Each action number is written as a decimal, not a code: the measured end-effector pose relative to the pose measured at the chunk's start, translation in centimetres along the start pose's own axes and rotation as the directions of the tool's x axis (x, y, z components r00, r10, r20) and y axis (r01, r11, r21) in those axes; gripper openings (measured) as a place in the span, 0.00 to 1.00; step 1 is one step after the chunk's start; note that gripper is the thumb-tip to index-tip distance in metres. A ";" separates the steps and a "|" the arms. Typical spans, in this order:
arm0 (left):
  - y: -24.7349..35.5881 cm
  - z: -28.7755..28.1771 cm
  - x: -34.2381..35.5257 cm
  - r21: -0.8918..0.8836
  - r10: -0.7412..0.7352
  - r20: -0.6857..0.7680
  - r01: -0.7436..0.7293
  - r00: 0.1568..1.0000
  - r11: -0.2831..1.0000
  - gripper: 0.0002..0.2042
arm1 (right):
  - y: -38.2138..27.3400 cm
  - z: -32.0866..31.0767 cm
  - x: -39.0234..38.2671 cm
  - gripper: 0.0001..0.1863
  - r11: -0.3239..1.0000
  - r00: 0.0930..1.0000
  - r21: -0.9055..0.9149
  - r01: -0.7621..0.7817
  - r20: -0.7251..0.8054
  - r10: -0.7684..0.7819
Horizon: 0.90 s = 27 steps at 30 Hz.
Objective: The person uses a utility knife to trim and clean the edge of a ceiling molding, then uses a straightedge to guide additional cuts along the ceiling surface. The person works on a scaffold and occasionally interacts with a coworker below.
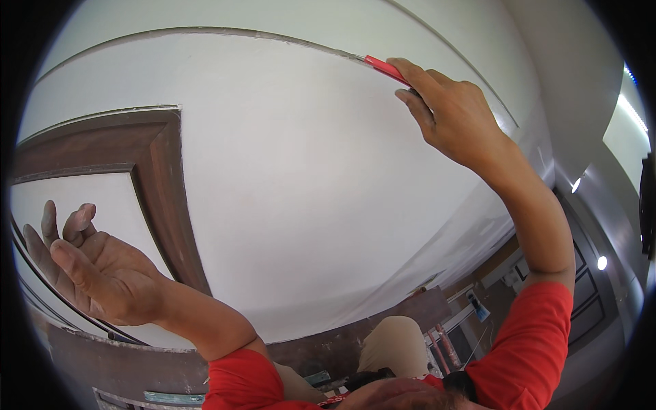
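My right hand (459, 113) is raised high at the right, its fingers closed round a red utility knife (385, 67). The knife's thin tip meets a narrow dark groove (294, 41) running across the pale wall (307, 150). Lower down at the left, my left hand (113, 280) hangs in the air, palm turned up, fingers spread and partly curled, with nothing in it. Greyish dust covers its fingertips. Behind that hand is a brown wooden frame (158, 147) round a white panel.
A second groove (451, 51) crosses the surface beyond my right hand. Small lit lamps (602, 262) show at the far right. Below are my knee (395, 342), a dark brown panel (328, 354) and reddish tubes (445, 347).
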<state>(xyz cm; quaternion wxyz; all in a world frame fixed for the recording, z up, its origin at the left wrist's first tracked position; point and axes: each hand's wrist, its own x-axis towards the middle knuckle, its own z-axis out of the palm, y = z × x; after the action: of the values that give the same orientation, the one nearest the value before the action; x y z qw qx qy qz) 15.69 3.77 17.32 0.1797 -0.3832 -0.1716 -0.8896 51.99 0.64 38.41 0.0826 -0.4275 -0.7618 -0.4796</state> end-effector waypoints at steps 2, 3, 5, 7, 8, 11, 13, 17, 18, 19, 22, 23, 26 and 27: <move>-0.4 -0.4 0.1 -0.003 0.008 0.013 -0.008 1.000 1.000 0.27 | -0.1 0.4 0.7 0.19 1.000 1.000 -0.025 -0.011 0.024 0.012; -0.7 -0.7 0.2 -0.007 0.004 0.014 -0.004 1.000 1.000 0.27 | -0.1 0.6 0.9 0.19 0.999 0.999 -0.044 -0.022 0.044 0.024; -0.9 -0.7 -0.1 -0.030 -0.040 -0.016 0.040 0.999 0.999 0.26 | -0.1 0.7 1.2 0.19 0.996 0.994 -0.074 -0.050 0.092 0.056; -0.7 -0.5 -0.2 -0.061 -0.091 -0.057 0.087 0.994 0.994 0.22 | 0.0 0.5 1.3 0.21 0.992 0.985 -0.085 -0.090 0.141 0.101; -0.8 -0.5 -0.3 -0.073 -0.106 -0.072 0.101 0.992 0.992 0.21 | 0.2 0.7 1.2 0.20 0.995 0.990 -0.077 -0.067 0.120 0.076; -1.7 -0.9 -0.6 -0.081 -0.084 -0.053 0.080 0.995 0.994 0.19 | 0.5 1.2 1.1 0.18 0.998 0.996 -0.063 -0.020 0.080 0.025; -2.2 -1.2 -0.8 -0.074 -0.066 -0.021 0.065 0.998 0.995 0.19 | 0.6 1.2 1.1 0.18 0.998 0.996 -0.065 -0.016 0.084 0.021; -1.5 -0.2 -1.0 -0.072 -0.086 -0.033 0.083 0.996 0.994 0.19 | 1.2 1.3 0.1 0.18 0.997 0.997 -0.076 -0.017 0.075 0.023; -1.6 -0.2 -1.0 -0.076 -0.079 -0.021 0.077 0.997 0.994 0.19 | 1.5 1.3 -0.4 0.18 0.997 0.996 -0.076 -0.028 0.087 0.035; -1.6 -0.3 -0.9 -0.079 -0.068 -0.017 0.066 0.998 0.995 0.19 | 1.8 1.0 -0.7 0.18 0.996 0.995 -0.079 -0.036 0.094 0.044; -2.1 -1.3 -0.4 -0.080 -0.107 -0.008 0.106 0.994 0.991 0.19 | 2.5 1.0 -1.8 0.17 0.990 0.982 -0.066 -0.125 0.137 0.133; -2.0 -1.1 -0.4 -0.088 -0.107 -0.028 0.104 0.994 0.991 0.19 | 2.6 1.1 -1.9 0.17 0.992 0.985 -0.064 -0.111 0.129 0.119; -1.7 -0.4 -0.5 -0.121 -0.103 -0.045 0.097 0.994 0.988 0.18 | 2.9 1.4 -2.0 0.17 0.994 0.989 -0.061 -0.089 0.114 0.096; -1.9 -0.7 -0.5 -0.137 -0.097 -0.025 0.093 0.995 0.986 0.18 | 3.0 1.5 -2.1 0.17 0.994 0.988 -0.064 -0.094 0.116 0.101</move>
<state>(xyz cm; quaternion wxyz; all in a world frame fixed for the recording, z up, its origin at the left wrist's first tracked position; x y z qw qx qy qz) 14.76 5.20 16.22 0.1133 -0.3719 -0.1257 -0.9127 55.90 1.19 38.49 0.0478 -0.4941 -0.7293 -0.4709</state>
